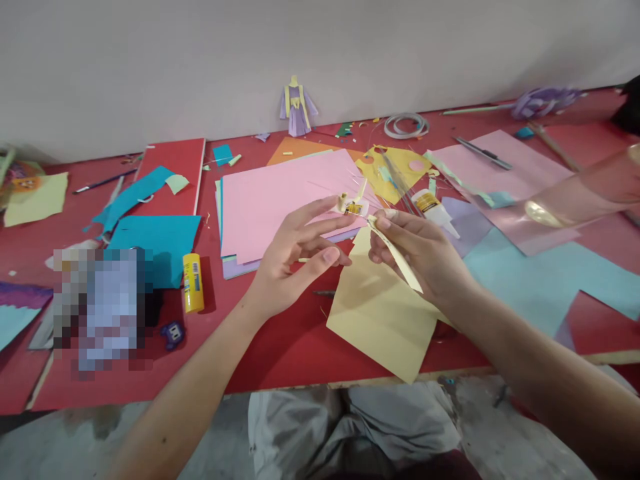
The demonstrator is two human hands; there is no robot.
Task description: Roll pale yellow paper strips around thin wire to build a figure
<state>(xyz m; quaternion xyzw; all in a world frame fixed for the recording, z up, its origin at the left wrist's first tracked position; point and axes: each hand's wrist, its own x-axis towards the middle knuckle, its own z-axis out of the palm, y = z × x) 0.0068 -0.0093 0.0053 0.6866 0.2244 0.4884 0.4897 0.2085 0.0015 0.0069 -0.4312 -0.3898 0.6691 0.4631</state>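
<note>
My left hand [295, 257] hovers above the red table [280, 347] with its fingers spread apart and nothing in them. My right hand [420, 257] is pinched on a narrow pale yellow paper strip [397, 257] that slants down to the right. Just beyond my fingertips lies a small glue tube [354, 207] on a stack of pink paper [280, 200]. A pale yellow sheet [383, 313] lies under both hands near the table's front edge.
A yellow glue stick [193, 282] stands left of my left hand, by teal paper [155, 243]. A white glue bottle [434, 208] lies right of the tube. A purple paper doll [297, 107] leans on the back wall. Another person's arm [580, 197] enters from the right.
</note>
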